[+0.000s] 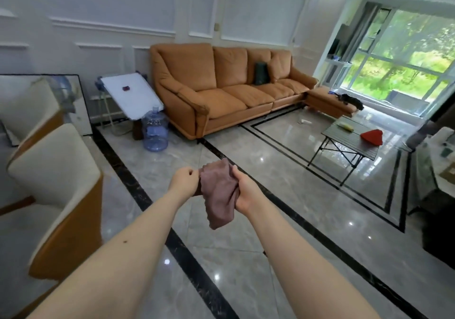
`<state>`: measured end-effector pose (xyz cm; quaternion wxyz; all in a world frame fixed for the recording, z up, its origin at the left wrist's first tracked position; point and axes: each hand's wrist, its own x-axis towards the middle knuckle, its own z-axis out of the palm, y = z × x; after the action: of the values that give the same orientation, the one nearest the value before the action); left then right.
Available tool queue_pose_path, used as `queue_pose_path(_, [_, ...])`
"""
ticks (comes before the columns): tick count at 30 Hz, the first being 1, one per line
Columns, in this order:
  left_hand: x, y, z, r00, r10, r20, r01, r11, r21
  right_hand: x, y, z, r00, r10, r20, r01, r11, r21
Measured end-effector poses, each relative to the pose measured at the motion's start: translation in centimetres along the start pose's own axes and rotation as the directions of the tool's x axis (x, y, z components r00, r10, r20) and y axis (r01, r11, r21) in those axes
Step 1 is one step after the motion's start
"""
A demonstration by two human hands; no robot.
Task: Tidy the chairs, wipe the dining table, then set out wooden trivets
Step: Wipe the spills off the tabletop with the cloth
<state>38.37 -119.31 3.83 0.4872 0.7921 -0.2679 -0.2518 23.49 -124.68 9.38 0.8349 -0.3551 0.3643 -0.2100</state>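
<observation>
Now, hands: two, both gripping one cloth (220,195) above the floor (283,232).
Right hand (246,193): bunching the cloth's right side.
Left hand (184,179): apparently pinching its left edge.
Chairs: two, chair (56,195) and farther chair (29,107), standing at left.
Sofa (221,84): one, sitting against the wall.

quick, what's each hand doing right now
Left hand: pinching the edge of the brown cloth.
Right hand: closed around the same cloth, holding it up.
</observation>
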Motion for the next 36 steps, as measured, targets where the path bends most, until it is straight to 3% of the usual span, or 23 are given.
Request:
queue_pose_path(8, [14.6,1.8,0.2,0.975,-0.124,-0.184,0.106,0.989,-0.107,17.6,-8.0,3.4,0.982,0.128,0.141,-0.108,0.984,-0.138])
queue_pose_path(13, [20.9,3.0,-3.4,0.914,-0.135,-0.382,0.151,0.989,0.010,26.4,-11.2,8.8,0.944,0.233,0.233,-0.164,0.945,-0.282])
queue_pose_path(21, [28.8,0.0,-14.0,0.764,-0.226,-0.605,0.256,0.966,-0.037,38.2,-8.7,21.8,0.848,0.406,0.341,-0.223,0.857,-0.464])
queue_pose_path(29, [40.8,-2.8,-24.5,0.599,-0.322,-0.733,0.324,0.935,-0.146,48.9,-8.7,34.9,0.714,0.524,0.465,-0.229,0.802,-0.552])
queue_pose_path(36, [53.5,-1.7,-29.3,0.603,-0.293,-0.742,0.320,0.941,-0.112,60.8,-12.0,42.8,0.664,0.537,0.520,-0.240,0.812,-0.532])
